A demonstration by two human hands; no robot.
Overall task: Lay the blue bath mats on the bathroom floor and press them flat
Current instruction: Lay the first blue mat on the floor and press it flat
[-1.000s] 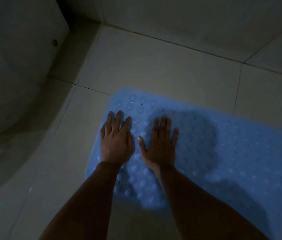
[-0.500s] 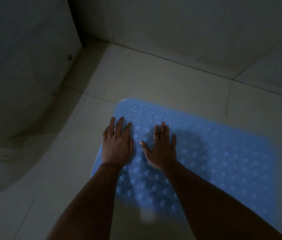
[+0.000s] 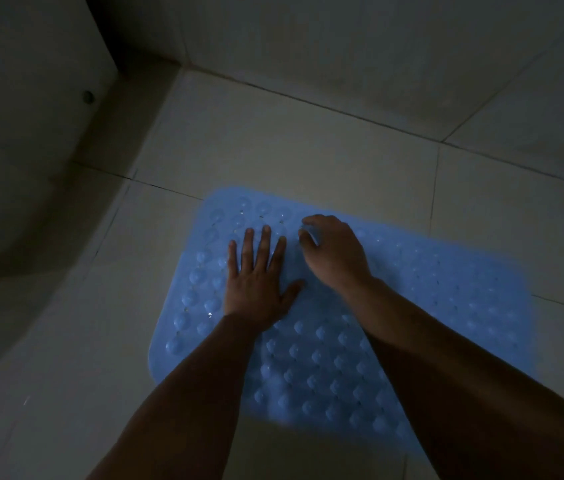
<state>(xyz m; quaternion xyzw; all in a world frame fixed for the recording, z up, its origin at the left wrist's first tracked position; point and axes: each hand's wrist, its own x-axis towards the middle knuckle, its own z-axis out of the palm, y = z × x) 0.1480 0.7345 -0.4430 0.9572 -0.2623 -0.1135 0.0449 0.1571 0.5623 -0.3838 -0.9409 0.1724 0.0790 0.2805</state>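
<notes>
The blue rubbery bath mat (image 3: 395, 306), studded all over with round suction bumps, lies spread on the pale tiled bathroom floor (image 3: 273, 150), its far left corner pointing toward the dim corner where the walls meet. I kneel over it in poor light. My left hand (image 3: 256, 285) rests palm down on the mat's left portion, fingers straight and fanned, thumb out toward the mat's middle. My right hand (image 3: 334, 252) sits just beside it, nearer the mat's far edge, with its fingers curled under; whether they pinch a bump, press with the tips, or hold nothing, I cannot tell in this gloom. Left of the mat a curved pale fixture (image 3: 14, 168), possibly a tub or basin, bulges toward it without touching. Only this one mat is in view.

By my reading, laying is done for this mat and the pressing step is in hand, worked so far at the left end. The next move likely calls for flattening the right hand again and carrying both palms across the mat's right half, pushing down firmly so the bumps seat against the tile.
</notes>
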